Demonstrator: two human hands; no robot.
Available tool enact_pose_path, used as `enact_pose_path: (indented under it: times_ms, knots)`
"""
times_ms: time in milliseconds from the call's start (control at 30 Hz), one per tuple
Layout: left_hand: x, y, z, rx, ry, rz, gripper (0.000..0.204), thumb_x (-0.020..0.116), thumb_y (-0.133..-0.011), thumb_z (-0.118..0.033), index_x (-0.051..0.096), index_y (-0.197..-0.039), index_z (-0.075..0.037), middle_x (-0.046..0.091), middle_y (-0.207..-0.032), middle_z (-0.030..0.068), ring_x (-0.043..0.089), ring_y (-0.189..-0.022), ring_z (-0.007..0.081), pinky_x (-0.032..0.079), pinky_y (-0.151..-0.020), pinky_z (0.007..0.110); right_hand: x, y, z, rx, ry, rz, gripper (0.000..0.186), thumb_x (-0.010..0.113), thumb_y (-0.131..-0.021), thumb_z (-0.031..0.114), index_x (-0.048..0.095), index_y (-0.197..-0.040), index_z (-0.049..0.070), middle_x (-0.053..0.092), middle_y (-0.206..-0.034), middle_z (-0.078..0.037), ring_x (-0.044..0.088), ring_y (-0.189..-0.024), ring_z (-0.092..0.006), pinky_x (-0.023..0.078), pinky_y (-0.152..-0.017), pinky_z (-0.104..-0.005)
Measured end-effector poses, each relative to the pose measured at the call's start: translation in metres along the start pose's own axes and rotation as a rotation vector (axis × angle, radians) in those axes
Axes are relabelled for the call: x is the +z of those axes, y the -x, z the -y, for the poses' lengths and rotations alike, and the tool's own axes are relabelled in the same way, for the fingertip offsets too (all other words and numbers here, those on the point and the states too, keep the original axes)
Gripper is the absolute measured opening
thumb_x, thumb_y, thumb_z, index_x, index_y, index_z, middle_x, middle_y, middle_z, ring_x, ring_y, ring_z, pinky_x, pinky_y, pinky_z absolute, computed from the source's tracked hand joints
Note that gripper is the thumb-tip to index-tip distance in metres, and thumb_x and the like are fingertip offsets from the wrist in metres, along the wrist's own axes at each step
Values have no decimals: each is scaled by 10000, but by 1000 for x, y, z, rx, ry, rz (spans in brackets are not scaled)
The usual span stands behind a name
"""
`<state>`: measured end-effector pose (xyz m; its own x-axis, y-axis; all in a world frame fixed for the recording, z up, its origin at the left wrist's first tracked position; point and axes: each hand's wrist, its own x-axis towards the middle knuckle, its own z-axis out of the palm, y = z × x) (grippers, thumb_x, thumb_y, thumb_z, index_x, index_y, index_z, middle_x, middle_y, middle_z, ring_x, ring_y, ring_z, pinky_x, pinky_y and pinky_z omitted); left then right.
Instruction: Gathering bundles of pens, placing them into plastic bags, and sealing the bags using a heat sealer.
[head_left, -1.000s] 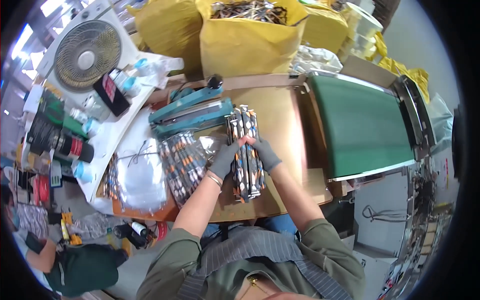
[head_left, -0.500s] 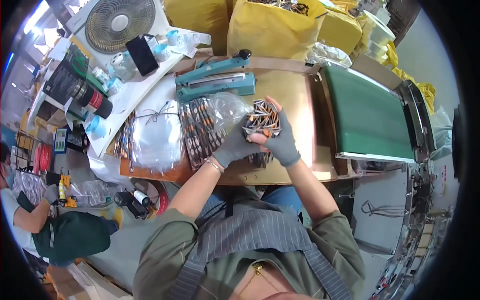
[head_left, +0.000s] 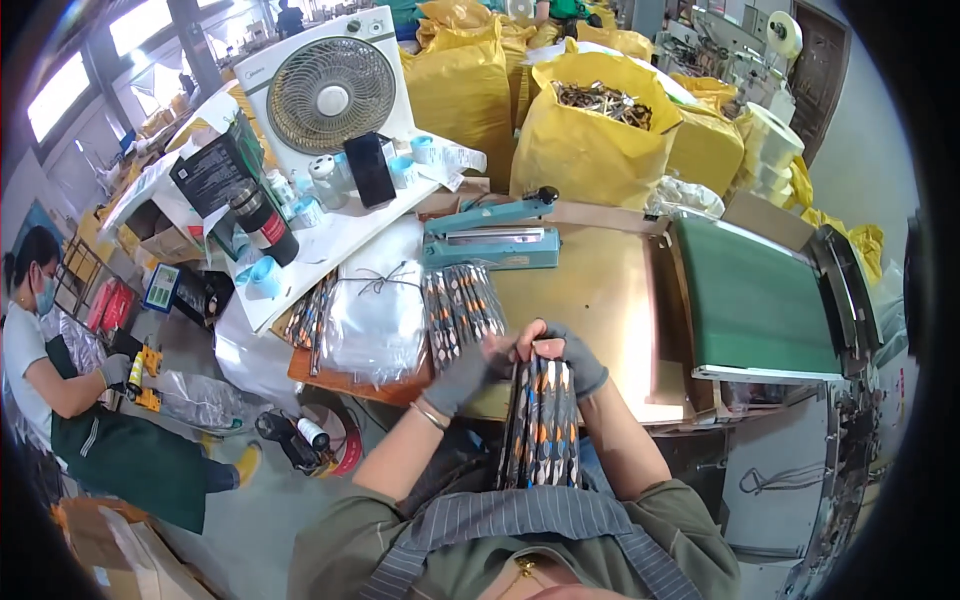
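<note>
A bundle of long, thin black strips (head_left: 545, 425) with an orange and white pattern hangs upright before my apron. My right hand (head_left: 575, 362), in a grey fingerless glove, is closed around its top end. Close by at the upper left of the bundle is my left hand (head_left: 470, 378), gloved alike; its fingers are smeared by motion, so their hold cannot be made out. Just beyond it, a row of similar patterned strips (head_left: 462, 300) lies on the table, beside a stack of clear plastic bags (head_left: 375, 325) tied with a dark cord.
A teal bag sealer (head_left: 500, 247) stands at the table's back. Right of the table is a green conveyor belt (head_left: 755, 300). A fan (head_left: 332, 98), phone (head_left: 370, 170) and flask (head_left: 263, 222) crowd the white side table. Yellow sacks (head_left: 590, 150) stand behind; a co-worker (head_left: 75, 390) sits left.
The bundle has turned from end-on to hanging lengthwise and has come nearer my body. My left hand has shifted from under it to its upper left. The head view has tilted up.
</note>
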<state>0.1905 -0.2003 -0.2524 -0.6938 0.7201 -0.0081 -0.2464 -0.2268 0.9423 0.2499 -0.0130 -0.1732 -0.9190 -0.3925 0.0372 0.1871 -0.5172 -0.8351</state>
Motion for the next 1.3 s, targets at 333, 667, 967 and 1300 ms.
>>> enact_pose_path:
  times_ms: [333, 667, 967, 1300]
  knots:
    - [103, 24, -85, 723, -909, -291, 106, 620, -837, -124, 625, -885, -29, 580, -695, 101, 577, -585, 195, 448, -564, 323, -58, -11, -27, 112, -321, -1, 443, 407, -976, 365, 443, -1276, 40, 582, -1099, -101, 603, -952, -196, 518, -848, -328]
    - [91, 101, 24, 474, -963, -131, 429, 696, -793, -342, 485, -571, -42, 455, -553, 136, 484, -499, 315, 390, -483, 392, 24, 146, -95, 390, -99, -694, 387, 379, -955, 269, 522, -1210, 15, 638, -1032, -131, 638, -859, -237, 539, -730, -329]
    - [93, -42, -43, 171, -855, -299, 251, 677, -720, -265, 559, -772, -50, 615, -741, 183, 608, -708, 342, 458, -624, 424, -40, 65, -21, -538, 623, -851, 57, 565, -843, -17, 546, -882, 20, 553, -774, 3, 502, -719, -57, 410, -635, -199]
    - [53, -129, -124, 277, -1073, -274, 278, 514, -873, -210, 648, -772, 12, 658, -647, 90, 627, -536, 161, 490, -524, 321, -31, 22, 138, -509, 1372, -955, 137, 539, -788, 161, 623, -860, 81, 648, -776, -167, 623, -740, -340, 481, -677, -401]
